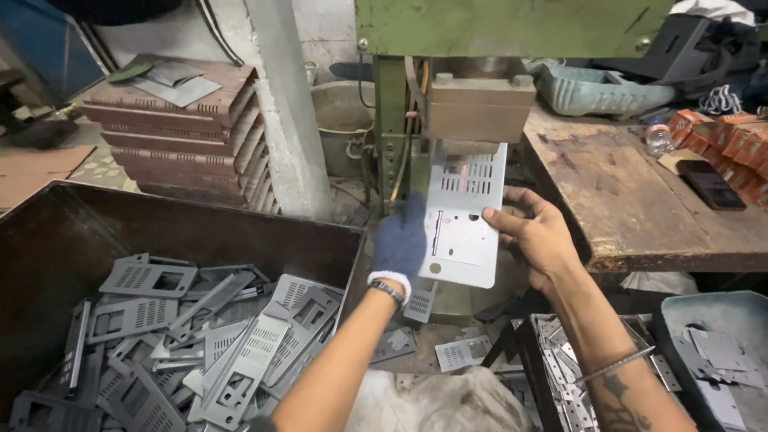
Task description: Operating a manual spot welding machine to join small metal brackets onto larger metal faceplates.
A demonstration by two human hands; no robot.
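Both hands, left hand (402, 240) (gloved) and right hand (532, 232), grip with their fingers a pale grey slotted metal plate (466, 214), long axis upright, slots uppermost.

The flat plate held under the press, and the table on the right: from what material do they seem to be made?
The plate looks like thin sheet metal, pale grey and matt: it has clean punched slots and holes. Left hand and right hand hold its edges. The table seems bare wood, worn and stained dark, with a chipped edge.
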